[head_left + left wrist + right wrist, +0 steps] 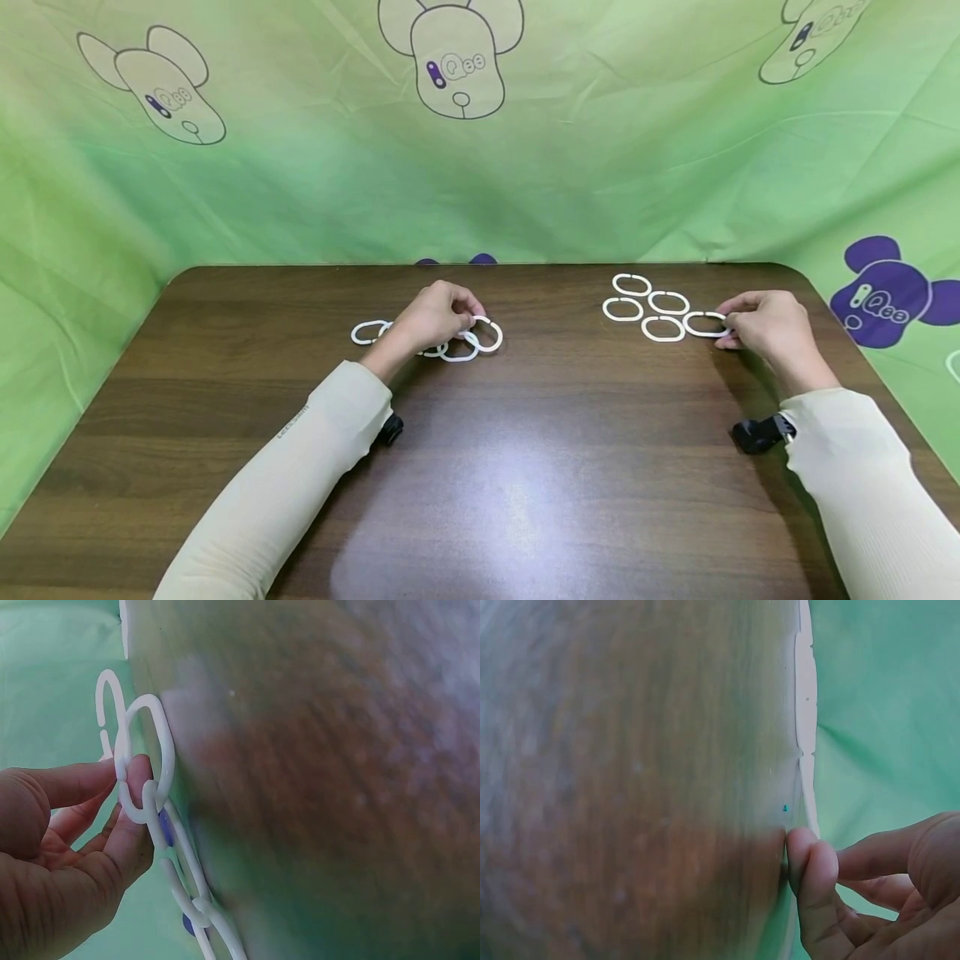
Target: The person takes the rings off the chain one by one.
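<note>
Green printed fabric (555, 192) wraps the back and sides of a dark wood-look worktop (562, 442), and all the action's up toward the far edge. Main thing is a short white chain (459, 359) left of centre, links threaded through each other. Left hand (435, 317) has it in a narrow pinch, thumb and fingertips near the chain's right end. My guess on why: the stock is thin, so fingertips suit it better than a fist. The left wrist view has the pinch right by where links overlap, tilted up off the surface, which probably makes the loops easier to get at. Couldn't count them all tbh, the hand covers part.

Well apart, over on the right, the right hand (768, 329) pinches the outer end of a single link (705, 336). Makes sense to me, since the other end points at four loose links (663, 340) bunched just left of it. Those lie flat, close together, likely so one hand can reach any of them. Whether the pinched one touches its neighbour, can't tell.

Further out: pale sleeves (292, 475) ending at the wrists, presumably so fingers stay free, plus black wrist mounts (761, 435).
</note>
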`<action>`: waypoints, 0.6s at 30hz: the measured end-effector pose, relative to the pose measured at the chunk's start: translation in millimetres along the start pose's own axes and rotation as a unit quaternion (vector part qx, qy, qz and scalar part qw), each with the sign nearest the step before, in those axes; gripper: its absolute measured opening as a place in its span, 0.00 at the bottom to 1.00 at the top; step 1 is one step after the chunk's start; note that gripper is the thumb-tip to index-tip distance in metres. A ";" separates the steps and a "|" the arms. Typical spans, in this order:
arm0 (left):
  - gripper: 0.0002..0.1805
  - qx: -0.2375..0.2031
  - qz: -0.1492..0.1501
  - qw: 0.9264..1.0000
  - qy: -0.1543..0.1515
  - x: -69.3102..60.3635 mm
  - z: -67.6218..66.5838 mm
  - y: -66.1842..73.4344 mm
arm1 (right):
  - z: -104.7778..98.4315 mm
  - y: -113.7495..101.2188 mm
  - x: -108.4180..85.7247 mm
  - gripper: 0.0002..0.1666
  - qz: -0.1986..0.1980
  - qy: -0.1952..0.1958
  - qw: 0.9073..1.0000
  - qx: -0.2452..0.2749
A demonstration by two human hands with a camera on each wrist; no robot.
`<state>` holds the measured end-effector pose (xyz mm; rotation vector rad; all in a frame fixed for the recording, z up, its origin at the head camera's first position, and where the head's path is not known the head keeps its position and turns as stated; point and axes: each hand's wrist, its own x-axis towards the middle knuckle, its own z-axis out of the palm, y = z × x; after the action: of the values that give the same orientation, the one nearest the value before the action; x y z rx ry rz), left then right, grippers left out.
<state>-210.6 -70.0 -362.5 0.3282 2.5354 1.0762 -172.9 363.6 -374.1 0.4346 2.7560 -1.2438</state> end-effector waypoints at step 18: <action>0.07 -0.017 -0.007 1.000 -0.005 1.3 0.1 -0.1 | 3.9 1.2 2.1 0.23 0.004 0.009 1.000 -0.001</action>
<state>-211.8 -69.5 -362.9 0.3048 2.5034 1.1091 -174.7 361.9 -378.0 0.4578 2.7675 -1.2422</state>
